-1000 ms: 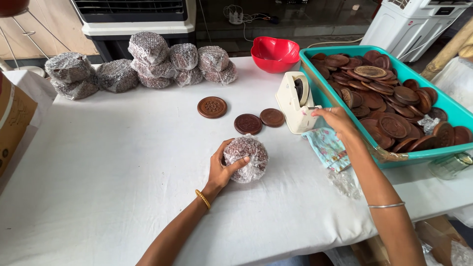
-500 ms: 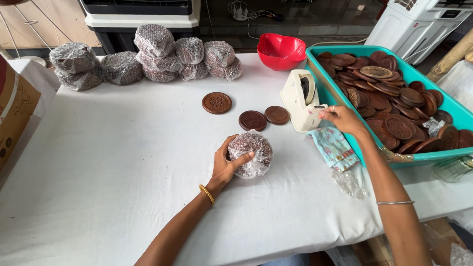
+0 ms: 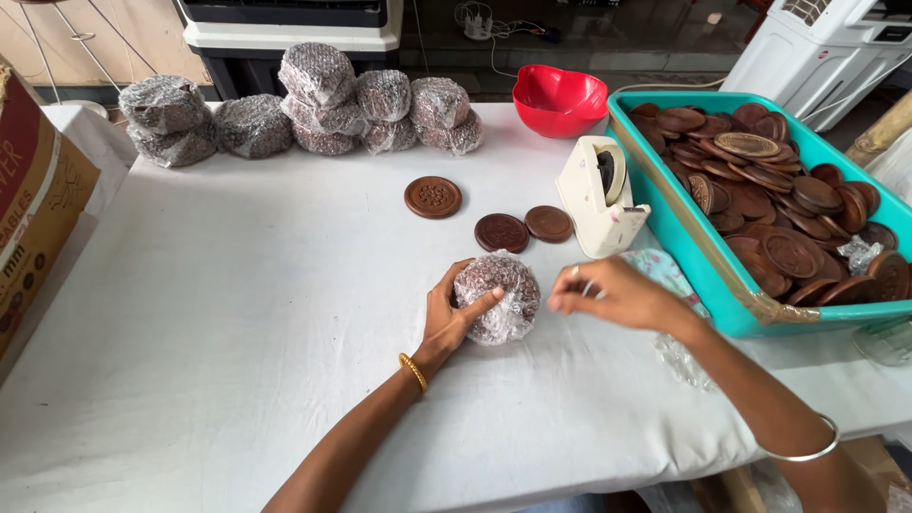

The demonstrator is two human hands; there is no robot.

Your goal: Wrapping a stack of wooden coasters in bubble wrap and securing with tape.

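A round bundle wrapped in bubble wrap rests on the white tablecloth near the front middle. My left hand clasps its left side, thumb laid over the top. Just right of the bundle hovers my right hand, fingertips pinched on what looks like a short strip of clear tape. Behind that hand stands a cream tape dispenser. Three loose carved brown discs lie past the bundle: one alone, two side by side.
A teal tub heaped with brown discs fills the right side. A red bowl sits at the back. Several wrapped bundles are stacked along the far edge. A cardboard box stands at the left.
My right hand has left the tape dispenser and come down and left toward the bundle. My left hand has stayed on the bundle.
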